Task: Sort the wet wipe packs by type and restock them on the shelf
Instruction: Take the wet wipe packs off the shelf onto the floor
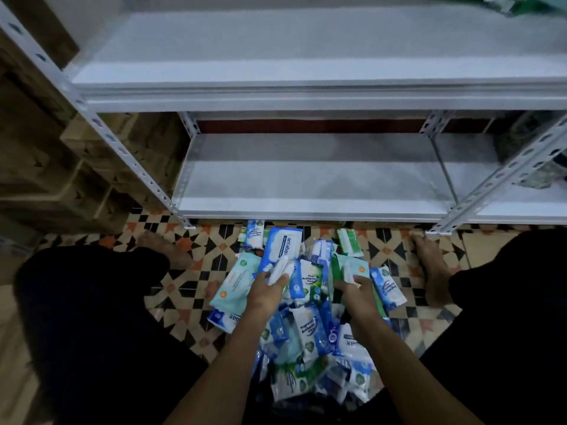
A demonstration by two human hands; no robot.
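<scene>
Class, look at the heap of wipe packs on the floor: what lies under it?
Patterned floor tiles show around the heap of wipe packs; the floor directly beneath is covered.

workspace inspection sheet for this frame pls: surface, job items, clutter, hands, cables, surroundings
Surface: patterned tile floor; white metal shelf behind it, lower board bare in the middle.
Job's things: heap of wet wipe packs on the floor, blue, white and green mixed, unsorted.
Clutter: green packs on the upper board, far right, blurred.
Hands: left hand grips a small white pack; right hand grips another pack, type unclear.
Cables: nothing seen.
Surroundings: cardboard boxes at left; person's bare feet on the tiles.
</scene>
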